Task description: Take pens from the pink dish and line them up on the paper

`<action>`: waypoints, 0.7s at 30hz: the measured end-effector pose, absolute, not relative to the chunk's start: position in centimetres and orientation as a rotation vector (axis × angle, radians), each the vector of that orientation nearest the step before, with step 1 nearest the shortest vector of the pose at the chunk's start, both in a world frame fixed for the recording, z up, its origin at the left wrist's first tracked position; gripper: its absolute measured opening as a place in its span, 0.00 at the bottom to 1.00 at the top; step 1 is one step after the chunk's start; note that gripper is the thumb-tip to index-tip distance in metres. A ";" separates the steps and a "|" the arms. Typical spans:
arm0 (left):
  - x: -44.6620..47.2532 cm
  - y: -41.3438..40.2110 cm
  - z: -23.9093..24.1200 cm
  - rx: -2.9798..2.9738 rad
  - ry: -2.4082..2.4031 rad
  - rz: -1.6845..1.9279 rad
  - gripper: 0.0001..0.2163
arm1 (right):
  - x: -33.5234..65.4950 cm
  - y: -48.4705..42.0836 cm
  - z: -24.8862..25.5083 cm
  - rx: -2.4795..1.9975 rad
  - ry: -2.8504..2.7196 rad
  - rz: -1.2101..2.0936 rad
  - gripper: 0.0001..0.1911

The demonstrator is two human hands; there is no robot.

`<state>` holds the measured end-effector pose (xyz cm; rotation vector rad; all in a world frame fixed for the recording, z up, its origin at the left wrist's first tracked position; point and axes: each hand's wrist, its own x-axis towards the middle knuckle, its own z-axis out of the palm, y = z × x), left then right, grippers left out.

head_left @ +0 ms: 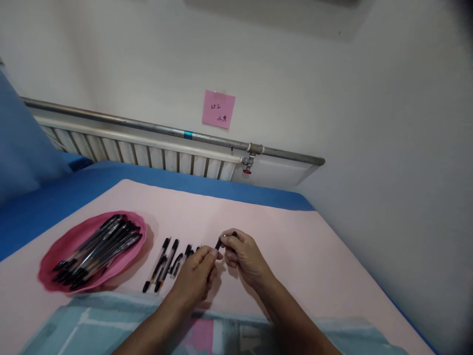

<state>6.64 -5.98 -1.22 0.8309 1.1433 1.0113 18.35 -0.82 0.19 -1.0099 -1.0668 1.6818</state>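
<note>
The two hands meet close together just above the pink sheet (295,256), fingertips almost touching. The right hand (246,256) is curled around a black pen (219,243), with only its dark end poking out towards the other hand and a small dark bit showing above the knuckles. The left hand (197,273) is pinched shut at that dark end, thumb against forefinger. How much of the pen lies inside the right fist cannot be seen.

Just beside the left hand, on its outer side, a short row of pens (162,264) lies flat on the sheet, roughly side by side, the nearest ones partly hidden behind the knuckles. Further out on that same side sits a pink plate (50,281), piled with a bundle of pens (96,246) that all point much the same way.

Below the wrists, nearest the person, a pale patterned cloth (111,325) covers the front edge. Beyond the hands, a blue cover (221,190) shows past the far edge of the sheet. Behind it run a white radiator (148,155) and a grey pipe (148,125) along the wall, and a pink note (218,109) with handwriting is stuck above them.
</note>
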 end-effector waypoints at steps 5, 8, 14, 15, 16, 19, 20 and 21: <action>6.6 -6.2 -1.0 0.881 1.160 0.976 0.14 | 18.2 -0.8 0.1 -1.020 -1.009 1.642 0.03; 6.7 -6.3 -1.0 0.931 1.160 0.941 0.14 | 18.6 0.0 -0.1 -1.015 -0.942 1.536 0.04; 6.6 -6.2 -1.8 1.043 1.217 0.844 0.13 | 22.0 3.1 -0.3 -0.993 -0.671 1.192 0.05; 6.4 -6.1 -1.8 1.061 1.228 0.841 0.12 | 22.7 3.5 -0.2 -0.997 -0.651 1.159 0.06; 6.2 -6.1 -1.8 1.074 1.250 0.847 0.12 | 23.2 3.8 -0.1 -1.002 -0.638 1.133 0.06; 5.5 -5.8 -1.6 1.092 1.335 0.895 0.13 | 23.9 4.1 -0.1 -1.033 -0.648 1.124 0.07; 5.3 -5.7 -1.6 1.084 1.348 0.919 0.13 | 23.8 4.0 -0.2 -1.049 -0.670 1.149 0.07; 5.0 -5.5 -1.5 1.073 1.354 0.941 0.13 | 23.5 3.9 -0.4 -1.067 -0.701 1.185 0.07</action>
